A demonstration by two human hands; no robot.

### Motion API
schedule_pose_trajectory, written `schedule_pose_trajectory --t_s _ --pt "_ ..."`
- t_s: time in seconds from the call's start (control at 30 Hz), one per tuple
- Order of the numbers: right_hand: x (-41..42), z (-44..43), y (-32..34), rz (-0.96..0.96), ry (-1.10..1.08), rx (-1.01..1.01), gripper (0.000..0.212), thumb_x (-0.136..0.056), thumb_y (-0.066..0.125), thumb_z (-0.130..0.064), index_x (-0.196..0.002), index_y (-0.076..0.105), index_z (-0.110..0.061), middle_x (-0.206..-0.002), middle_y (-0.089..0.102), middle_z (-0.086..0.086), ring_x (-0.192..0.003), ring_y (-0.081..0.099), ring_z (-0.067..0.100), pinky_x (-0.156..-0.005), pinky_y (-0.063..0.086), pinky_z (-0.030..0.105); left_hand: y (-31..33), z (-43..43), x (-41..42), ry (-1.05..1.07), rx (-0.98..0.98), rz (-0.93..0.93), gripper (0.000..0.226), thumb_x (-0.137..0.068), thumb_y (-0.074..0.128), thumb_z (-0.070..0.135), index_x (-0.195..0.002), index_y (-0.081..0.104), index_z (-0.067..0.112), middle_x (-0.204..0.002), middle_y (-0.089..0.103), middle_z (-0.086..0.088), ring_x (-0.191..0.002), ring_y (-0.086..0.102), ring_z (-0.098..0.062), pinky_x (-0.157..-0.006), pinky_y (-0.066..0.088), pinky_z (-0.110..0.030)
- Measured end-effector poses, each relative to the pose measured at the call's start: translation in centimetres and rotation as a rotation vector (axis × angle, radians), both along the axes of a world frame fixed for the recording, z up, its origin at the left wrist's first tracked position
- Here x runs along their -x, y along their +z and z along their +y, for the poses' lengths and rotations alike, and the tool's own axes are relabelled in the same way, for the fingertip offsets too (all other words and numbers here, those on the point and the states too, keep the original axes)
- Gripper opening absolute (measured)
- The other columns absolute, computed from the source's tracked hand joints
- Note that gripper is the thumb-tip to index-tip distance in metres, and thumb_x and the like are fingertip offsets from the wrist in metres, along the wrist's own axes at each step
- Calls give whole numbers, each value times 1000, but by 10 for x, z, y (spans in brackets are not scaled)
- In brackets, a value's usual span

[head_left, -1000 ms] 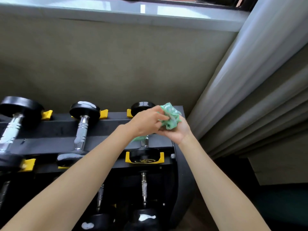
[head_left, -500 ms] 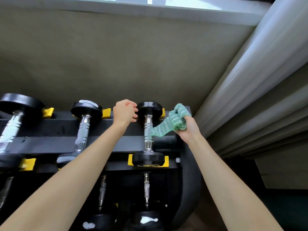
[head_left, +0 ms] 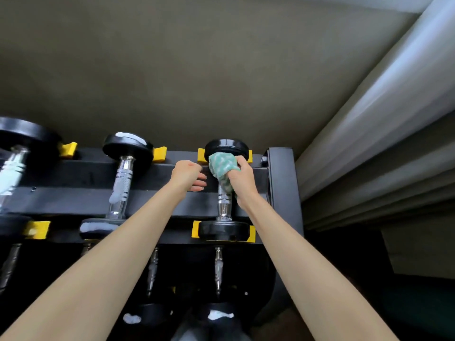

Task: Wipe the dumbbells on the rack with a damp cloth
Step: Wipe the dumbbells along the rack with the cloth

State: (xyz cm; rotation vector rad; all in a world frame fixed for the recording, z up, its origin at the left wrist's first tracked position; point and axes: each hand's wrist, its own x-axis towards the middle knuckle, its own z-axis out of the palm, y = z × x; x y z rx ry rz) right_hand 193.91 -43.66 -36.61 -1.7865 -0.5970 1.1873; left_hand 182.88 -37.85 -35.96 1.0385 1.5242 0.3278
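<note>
From the head camera, our right grip (head_left: pixel 240 178) now clasps the green-and-white striped cloth (head_left: pixel 221 164) round the chrome-handled black dumbbell (head_left: pixel 224 230) rightmost on the black steel rack (head_left: pixel 280 183). Half a second ago the cloth was beside it. Our left grip (head_left: pixel 188 174), loosely curled and empty, has dropped lower.

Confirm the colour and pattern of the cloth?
Green cloth with pale wavy stripes; the head view, the only one, shows it.

The cloth (head_left: pixel 222 168) and right hand (head_left: pixel 240 179) cover the upper handle of the rightmost dumbbell (head_left: pixel 224 231); the leftmost dumbbell (head_left: pixel 19 134) runs off the left edge; the lower-tier dumbbells (head_left: pixel 218 267) sink into shadow
</note>
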Motion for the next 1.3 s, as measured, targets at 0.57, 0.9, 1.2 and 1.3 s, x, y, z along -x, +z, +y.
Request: schedule_pose_trajectory --t_s 0.57,0.9,1.2,1.3 --pt "11 -34 11 -347 382 245 35 -85 52 -6 -116 55 -21 -110 58 10 -104 54 28 -80 46 36 -6 -25 11 -8 14 12 23 -94 46 8 -113 57 0 -80 62 -12 -61 59 -19 -51 50 -23" --pt "11 -58 20 -449 522 285 31 -86 60 -20 -117 57 -13 -111 62 9 -98 54 24 -80 40 34 -3 -44 17 -43 16 68 15 -93 46 8 -104 56 4 -94 63 -17 -60 59 -20 -45 46 -23" --pt "-2 -67 35 -465 518 270 28 -84 65 -19 -110 57 -10 -96 55 3 -92 52 19 -75 44 32 4 -54 16 -135 24 96 32 -96 45 12 -126 50 1 -94 62 -13 -62 58 -17 -51 47 -23" --pt "-2 -69 39 -469 539 252 25 -85 63 -19 -108 56 -11 -94 54 2 -90 52 17 -72 42 29 8 -57 13 -138 46 81 34 -95 46 11 -126 50 -2 -94 62 -14 -61 58 -18 -50 46 -23"
